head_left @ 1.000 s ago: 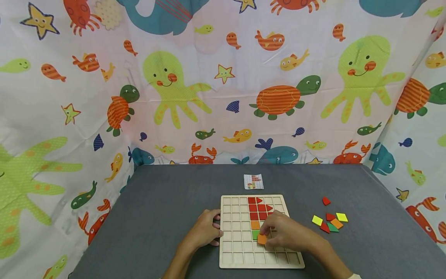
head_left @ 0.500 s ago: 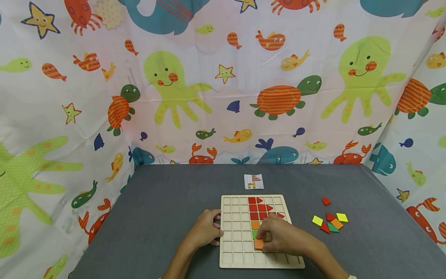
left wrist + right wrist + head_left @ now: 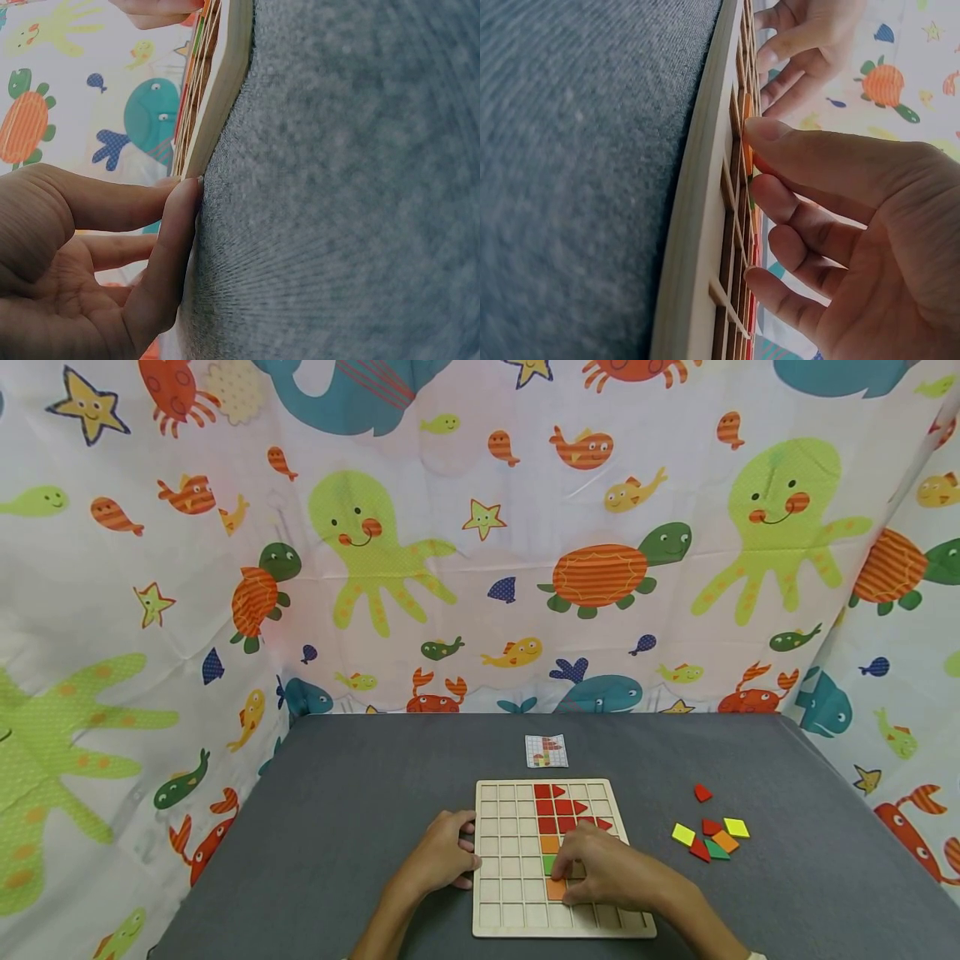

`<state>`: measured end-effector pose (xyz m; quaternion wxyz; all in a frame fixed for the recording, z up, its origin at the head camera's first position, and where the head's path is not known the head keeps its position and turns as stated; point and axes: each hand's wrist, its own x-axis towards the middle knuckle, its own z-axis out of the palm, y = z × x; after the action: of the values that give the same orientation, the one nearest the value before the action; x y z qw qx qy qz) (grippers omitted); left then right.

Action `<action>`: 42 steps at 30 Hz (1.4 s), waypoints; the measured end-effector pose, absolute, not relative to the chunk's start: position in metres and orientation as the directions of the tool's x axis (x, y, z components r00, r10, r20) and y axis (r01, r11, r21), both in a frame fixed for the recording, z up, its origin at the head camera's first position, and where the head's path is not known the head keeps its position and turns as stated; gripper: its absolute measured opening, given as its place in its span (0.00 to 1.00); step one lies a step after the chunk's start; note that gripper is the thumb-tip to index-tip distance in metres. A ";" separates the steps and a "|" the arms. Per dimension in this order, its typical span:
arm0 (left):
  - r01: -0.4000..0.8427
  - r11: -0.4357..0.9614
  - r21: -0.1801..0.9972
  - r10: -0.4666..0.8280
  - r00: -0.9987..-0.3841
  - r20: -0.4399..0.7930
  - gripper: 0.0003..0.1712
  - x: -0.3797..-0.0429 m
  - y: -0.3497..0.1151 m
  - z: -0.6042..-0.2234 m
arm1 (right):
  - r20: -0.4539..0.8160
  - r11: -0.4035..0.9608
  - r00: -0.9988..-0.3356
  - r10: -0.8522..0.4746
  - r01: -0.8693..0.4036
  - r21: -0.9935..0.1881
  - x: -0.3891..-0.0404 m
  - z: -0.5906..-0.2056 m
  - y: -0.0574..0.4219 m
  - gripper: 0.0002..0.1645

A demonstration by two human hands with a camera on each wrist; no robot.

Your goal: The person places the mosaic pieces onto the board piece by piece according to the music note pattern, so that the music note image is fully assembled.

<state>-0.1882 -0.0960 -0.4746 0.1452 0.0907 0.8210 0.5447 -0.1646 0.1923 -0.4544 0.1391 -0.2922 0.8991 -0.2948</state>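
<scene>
Table (image 3: pixel 360 777): grey; bare stretch to the left of the left fingers; more of it between the right fingers and the loose tiles.
Board (image 3: pixel 525 932): wooden grid, flat beneath the right fingers, near rim closer to the person than they are. Three columns of bare cells left of the right fingertips, one row nearer the person. Raised dividers edge each cell; little side play, I judge.
Right hand (image 3: pixel 603 864): thumb and forefinger bent, holding the orange tile; other fingers curled above the cells to its right. Over the last second the fingertips have slipped slightly toward the person. Hand hides part of the grid; clear air above it.
Left hand (image 3: pixel 441 852): thumb and finger pinch the board's left rim; no shift seen. Probably steadying.
Card (image 3: pixel 546 751): beyond the right fingers, past the far rim; printed pattern, detail too small to read.
Red pieces (image 3: pixel 544 807): in the far rows, beyond the right fingertips.
Loose tiles (image 3: pixel 716 850): to the right of the right fingers, well apart, off the board.
Green tile (image 3: pixel 549 862): just beyond the right fingertips, partly covered.
Orange tile (image 3: pixel 555 889): at the right fingertips, now lined up below the green tile; a second ago askew, overlapping its corner. Column looks one piece longer; full seating, cannot tell.
</scene>
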 end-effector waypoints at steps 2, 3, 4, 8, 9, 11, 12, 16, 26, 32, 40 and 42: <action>-0.009 0.391 0.921 0.307 -0.941 -0.140 0.42 -0.188 -0.096 -0.474 | -0.070 0.652 -0.790 -0.610 -0.450 -0.610 -0.165 -0.455 0.193 0.11; -0.009 0.390 0.921 0.306 -0.942 -0.139 0.42 -0.188 -0.096 -0.475 | -0.063 0.648 -0.788 -0.612 -0.455 -0.611 -0.166 -0.455 0.193 0.11; -0.008 0.390 0.921 0.306 -0.942 -0.138 0.42 -0.188 -0.096 -0.475 | -0.057 0.643 -0.787 -0.614 -0.457 -0.615 -0.167 -0.456 0.193 0.11; -0.013 0.380 0.925 0.308 -0.941 -0.140 0.42 -0.188 -0.096 -0.475 | -0.010 0.608 -0.779 -0.627 -0.481 -0.632 -0.171 -0.458 0.197 0.10; -0.014 0.378 0.926 0.309 -0.941 -0.140 0.42 -0.188 -0.096 -0.475 | 0.002 0.598 -0.777 -0.629 -0.486 -0.637 -0.172 -0.458 0.198 0.10; -0.018 0.374 0.927 0.309 -0.940 -0.143 0.43 -0.188 -0.096 -0.474 | 0.018 0.582 -0.778 -0.628 -0.484 -0.653 -0.174 -0.458 0.202 0.09; -0.019 0.373 0.928 0.309 -0.940 -0.144 0.43 -0.188 -0.096 -0.474 | 0.021 0.577 -0.781 -0.624 -0.479 -0.661 -0.176 -0.457 0.204 0.09; -0.020 0.373 0.928 0.311 -0.939 -0.145 0.43 -0.188 -0.096 -0.474 | 0.002 0.581 -0.818 -0.576 -0.411 -0.702 -0.180 -0.454 0.213 0.10; -0.017 0.372 0.928 0.311 -0.940 -0.142 0.43 -0.188 -0.096 -0.476 | 0.085 0.679 -0.919 -0.386 -0.345 -0.647 -0.191 -0.454 0.242 0.14; -0.026 0.372 0.928 0.308 -0.939 -0.150 0.43 -0.189 -0.096 -0.476 | 0.147 0.730 -0.948 -0.282 -0.312 -0.608 -0.197 -0.457 0.269 0.19; -0.025 0.376 0.926 0.308 -0.940 -0.150 0.43 -0.189 -0.096 -0.476 | 0.170 0.798 -0.973 -0.156 -0.225 -0.559 -0.200 -0.460 0.303 0.26; -0.025 0.378 0.926 0.307 -0.940 -0.150 0.43 -0.189 -0.095 -0.476 | 0.164 0.808 -0.978 -0.127 -0.198 -0.555 -0.200 -0.461 0.311 0.27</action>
<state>-0.1887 -0.0949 -0.4757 0.1504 0.0863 0.8162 0.5511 -0.2004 0.3109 -0.4606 -0.0597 -0.0854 0.9490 -0.2976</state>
